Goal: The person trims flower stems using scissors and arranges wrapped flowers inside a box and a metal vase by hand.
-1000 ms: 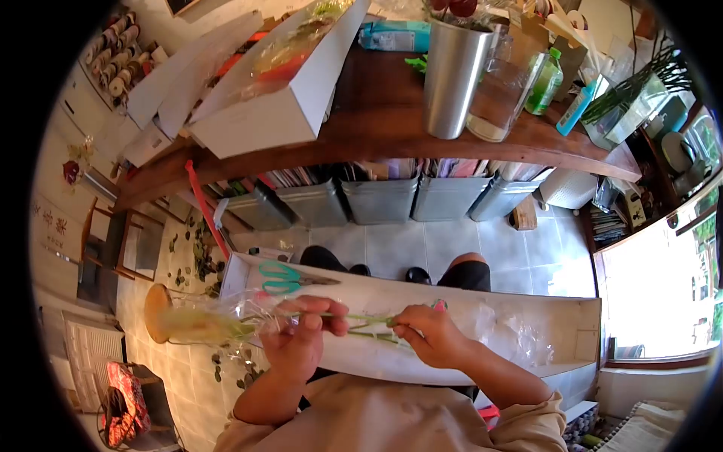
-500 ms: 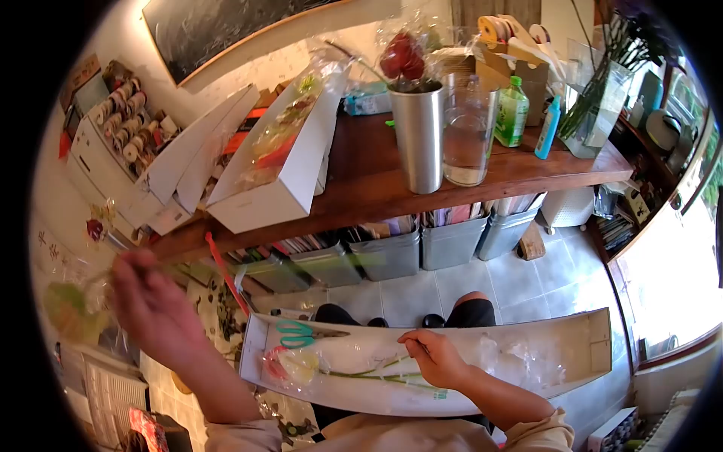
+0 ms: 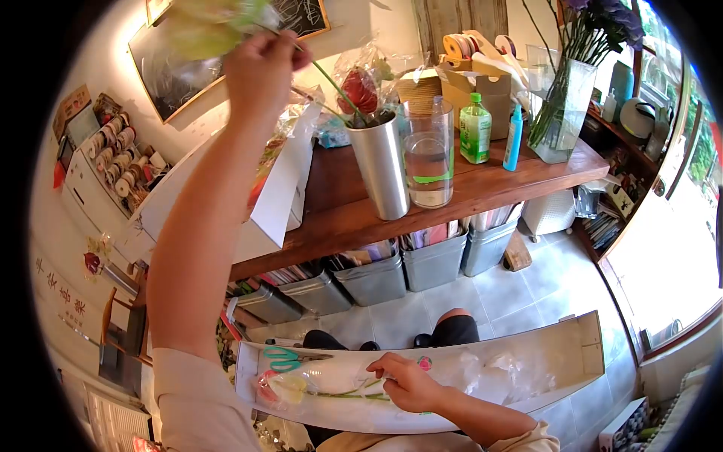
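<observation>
My left hand (image 3: 260, 71) is raised over the table, fingers closed round the stem of a pale green flower (image 3: 215, 26). The bloom is blurred; its stem slants down to the mouth of a steel vase (image 3: 380, 169). Inside that vase stands a dark red flower (image 3: 358, 90) in clear wrap. Low in front of me, my right hand (image 3: 410, 383) hovers over a long white box (image 3: 587, 350) with its fingers curled; what they hold, if anything, is hidden. Beside it in the box lie wrapped flowers (image 3: 285, 390) with green stems, and teal-handled scissors (image 3: 282, 359).
On the wooden table (image 3: 482, 184) are a glass vase with water (image 3: 429, 169), a green bottle (image 3: 474, 129), a blue bottle (image 3: 514, 139) and a glass vase of purple flowers (image 3: 561, 113). Another white box (image 3: 275, 211) lies left. Metal bins (image 3: 369, 279) stand underneath.
My left hand has swung from the lower left up over the table, bringing the pale green flower's stem to the steel vase. My right hand stays over the box; the view has shifted.
</observation>
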`<state>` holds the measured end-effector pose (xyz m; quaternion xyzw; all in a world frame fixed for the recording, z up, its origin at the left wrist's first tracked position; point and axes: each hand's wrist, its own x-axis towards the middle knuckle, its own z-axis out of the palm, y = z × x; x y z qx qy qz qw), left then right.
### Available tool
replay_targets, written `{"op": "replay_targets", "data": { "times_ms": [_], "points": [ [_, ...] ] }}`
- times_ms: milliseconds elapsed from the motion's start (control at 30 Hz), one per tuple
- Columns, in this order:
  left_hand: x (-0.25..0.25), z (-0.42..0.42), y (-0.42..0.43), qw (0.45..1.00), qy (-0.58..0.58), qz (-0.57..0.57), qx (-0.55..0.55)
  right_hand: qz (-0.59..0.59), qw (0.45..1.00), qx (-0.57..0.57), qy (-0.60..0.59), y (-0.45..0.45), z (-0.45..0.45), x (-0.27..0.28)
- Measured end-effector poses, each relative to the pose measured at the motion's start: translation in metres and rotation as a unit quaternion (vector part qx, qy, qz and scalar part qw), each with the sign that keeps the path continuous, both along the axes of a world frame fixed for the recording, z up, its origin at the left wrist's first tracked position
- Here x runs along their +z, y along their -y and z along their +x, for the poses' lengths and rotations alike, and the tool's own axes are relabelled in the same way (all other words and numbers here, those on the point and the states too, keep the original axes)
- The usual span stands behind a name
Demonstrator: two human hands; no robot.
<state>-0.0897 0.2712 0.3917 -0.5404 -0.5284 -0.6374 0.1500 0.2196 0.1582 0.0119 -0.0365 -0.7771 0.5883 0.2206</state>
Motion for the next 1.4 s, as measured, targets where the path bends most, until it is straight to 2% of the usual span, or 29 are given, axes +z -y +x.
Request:
{"op": "replay_targets", "data": {
  "times_ms": [133, 200, 300, 400, 467, 533, 567, 633, 700, 767, 867, 900, 967, 1000, 1033, 1133, 1167, 1200, 1233, 1267, 1300, 1400],
  "points": [
    [-0.044, -0.002, -0.048, 0.979, 0.126, -0.156, 0.037, 0.006, 0.999, -0.035, -0.013, -0.004, 0.000, 0.002],
    [-0.073, -0.020, -0.068, 0.966, 0.117, -0.225, 0.041, -0.026, 0.998, -0.044, 0.022, -0.003, 0.003, 0.008],
    [-0.097, -0.010, -0.070, 0.936, 0.127, -0.323, 0.055, -0.058, 0.994, -0.091, -0.017, 0.001, 0.003, 0.008],
    [-0.120, 0.015, -0.050, 0.981, 0.080, -0.157, 0.083, -0.090, 0.987, -0.134, 0.020, -0.001, 0.002, 0.000],
    [-0.147, 0.054, -0.006, 0.977, 0.177, -0.114, -0.030, -0.063, 0.987, -0.149, -0.003, -0.007, 0.005, 0.007],
    [-0.192, 0.095, 0.035, 0.939, 0.283, -0.104, -0.168, -0.053, 0.981, -0.180, -0.047, -0.013, 0.005, 0.011],
    [-0.217, 0.098, 0.062, 0.923, 0.244, -0.220, -0.198, -0.055, 0.976, -0.198, -0.077, -0.015, 0.005, 0.011],
    [-0.252, 0.119, 0.117, 0.885, 0.099, -0.427, -0.156, -0.057, 0.958, -0.244, -0.138, -0.017, 0.004, 0.010],
    [-0.293, 0.134, 0.153, 0.852, 0.123, -0.454, -0.231, -0.059, 0.936, -0.285, -0.200, -0.017, 0.002, 0.012],
    [-0.302, 0.153, 0.185, 0.833, 0.130, -0.436, -0.315, -0.108, 0.930, -0.261, -0.234, -0.013, 0.000, 0.015],
    [-0.313, 0.162, 0.225, 0.851, 0.088, -0.445, -0.265, -0.163, 0.936, -0.190, -0.247, 0.003, -0.007, 0.018],
    [-0.305, 0.157, 0.235, 0.862, 0.090, -0.442, -0.230, -0.182, 0.936, -0.178, -0.243, 0.008, -0.008, 0.019],
    [-0.277, 0.141, 0.259, 0.879, 0.089, -0.437, -0.171, -0.040, 0.953, -0.203, -0.223, 0.008, -0.012, 0.026],
    [-0.255, 0.128, 0.270, 0.918, 0.078, -0.374, -0.106, 0.032, 0.951, -0.221, -0.214, 0.008, -0.014, 0.027],
    [-0.249, 0.089, 0.282, 0.956, -0.055, -0.284, -0.044, 0.071, 0.964, -0.187, -0.173, 0.001, -0.008, 0.021],
    [-0.136, 0.005, 0.300, 0.979, -0.019, -0.104, 0.174, 0.062, 0.993, -0.091, 0.037, -0.004, -0.008, 0.022],
    [-0.092, -0.027, 0.313, 0.917, -0.005, -0.190, 0.350, 0.052, 0.995, -0.068, 0.051, -0.004, -0.011, 0.002],
    [-0.054, -0.060, 0.309, 0.909, -0.021, -0.139, 0.393, 0.094, 0.992, -0.036, 0.078, -0.003, -0.012, -0.008],
    [-0.020, -0.109, 0.316, 0.871, -0.101, -0.171, 0.450, 0.134, 0.985, -0.003, 0.105, 0.000, -0.012, -0.015],
    [-0.003, -0.168, 0.319, 0.858, -0.111, -0.147, 0.479, 0.174, 0.975, 0.031, 0.131, 0.003, -0.012, -0.020],
    [0.006, -0.210, 0.321, 0.843, -0.120, -0.122, 0.509, 0.240, 0.940, 0.080, 0.228, 0.005, -0.010, -0.025],
    [0.022, -0.234, 0.335, 0.710, -0.099, -0.382, 0.584, 0.364, 0.910, 0.039, 0.193, 0.019, -0.004, -0.016]
  ]
}}
